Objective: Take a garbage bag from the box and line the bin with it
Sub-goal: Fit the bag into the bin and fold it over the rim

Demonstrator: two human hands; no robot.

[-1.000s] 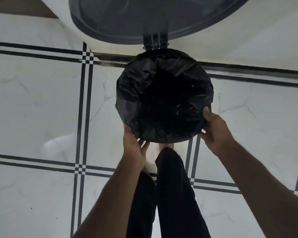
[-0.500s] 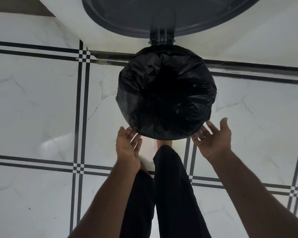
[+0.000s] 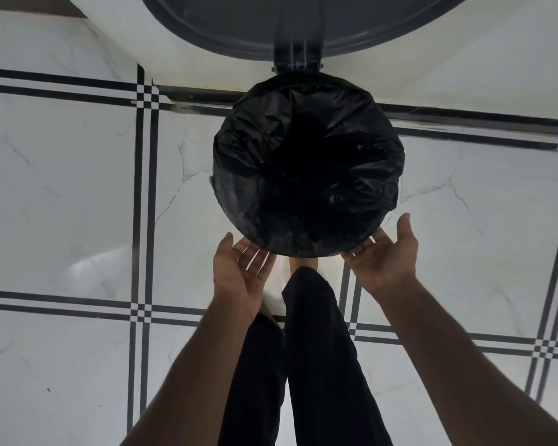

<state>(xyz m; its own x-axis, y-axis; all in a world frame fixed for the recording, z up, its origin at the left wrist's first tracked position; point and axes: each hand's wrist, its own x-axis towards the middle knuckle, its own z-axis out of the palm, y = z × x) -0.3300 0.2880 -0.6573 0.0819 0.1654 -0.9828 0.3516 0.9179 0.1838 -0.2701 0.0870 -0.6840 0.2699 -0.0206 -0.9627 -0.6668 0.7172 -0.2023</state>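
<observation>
A round bin stands on the floor below me, its mouth and rim wrapped in a crinkled black garbage bag (image 3: 308, 165). The bin's dark grey lid (image 3: 303, 24) is tipped up at the back on its hinge. My left hand (image 3: 242, 272) is open, palm up, with its fingertips under the near left edge of the bagged rim. My right hand (image 3: 384, 255) is open too, palm turned inward, fingers just under the near right edge. Neither hand grips the bag. The box is not in view.
White marble-look floor tiles (image 3: 62, 188) with black stripe borders lie all around the bin. My leg in black trousers (image 3: 316, 349) reaches forward, its foot hidden under the bin's front. A pale wall base (image 3: 448, 78) runs behind the bin.
One second ago both hands were pressing the bag against the bin's rim. They have let go and opened, and now sit lower at the near edge, palms up.
</observation>
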